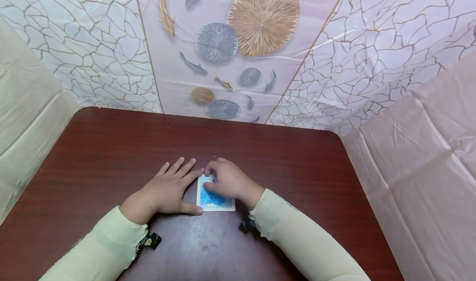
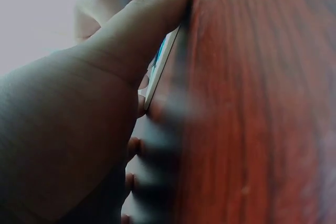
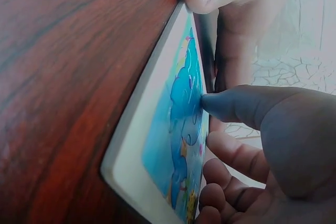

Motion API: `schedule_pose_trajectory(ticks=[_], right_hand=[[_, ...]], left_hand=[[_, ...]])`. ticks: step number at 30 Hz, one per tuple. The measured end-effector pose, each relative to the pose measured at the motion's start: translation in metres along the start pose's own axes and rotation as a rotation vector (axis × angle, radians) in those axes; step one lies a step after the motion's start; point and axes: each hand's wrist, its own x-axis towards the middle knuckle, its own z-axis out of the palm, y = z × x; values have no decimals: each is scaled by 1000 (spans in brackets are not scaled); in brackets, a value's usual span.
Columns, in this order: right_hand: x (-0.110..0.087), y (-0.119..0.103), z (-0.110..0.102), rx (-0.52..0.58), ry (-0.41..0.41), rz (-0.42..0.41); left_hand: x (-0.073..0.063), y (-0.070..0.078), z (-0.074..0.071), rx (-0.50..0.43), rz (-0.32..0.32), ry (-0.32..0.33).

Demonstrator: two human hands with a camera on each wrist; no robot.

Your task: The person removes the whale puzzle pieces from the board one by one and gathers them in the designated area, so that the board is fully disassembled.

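A small, flat picture puzzle board [image 1: 213, 204] with a pale border and a blue picture lies on the table. My left hand [image 1: 168, 192] spreads palm down at its left, fingers straight, with the thumb and index finger touching the left edge. In the left wrist view the left thumb [image 2: 152, 17] lies against the board's rim. My right hand [image 1: 232, 184] reaches over the board from the right. Its thumb [image 3: 226, 103] touches the blue picture [image 3: 181, 98], while the other fingers bend loosely near the far side. The right hand covers part of the picture.
The dark red wooden table [image 1: 122, 148] extends around both hands. Behind it hangs a patterned cloth [image 1: 215, 82] with fish and round leaf shapes, and plain pale cloth [image 1: 420, 157] hangs at the sides. A dark strap mount [image 1: 150, 241] sits at the left wrist.
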Motion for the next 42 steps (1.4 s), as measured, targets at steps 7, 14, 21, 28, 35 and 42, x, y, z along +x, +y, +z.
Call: schedule_pose_trajectory(ticks=[7, 14, 21, 28, 35, 42], right_hand=[[2, -2, -1, -3, -30, 17], [3, -5, -5, -4, -50, 32], [0, -13, -10, -102, -66, 60], [3, -22, -10, -167, -94, 84], [10, -18, -13, -125, -149, 64], [17, -11, -17, -15, -245, 71]], left_hand=[[0, 0, 0, -10, -6, -3], [1, 1, 0, -16, -11, -7], [2, 1, 1, -25, -15, -14], [1, -2, 3, -33, -20, -14], [-1, -3, 3, -32, -13, -4], [0, 0, 2, -31, -7, -2]])
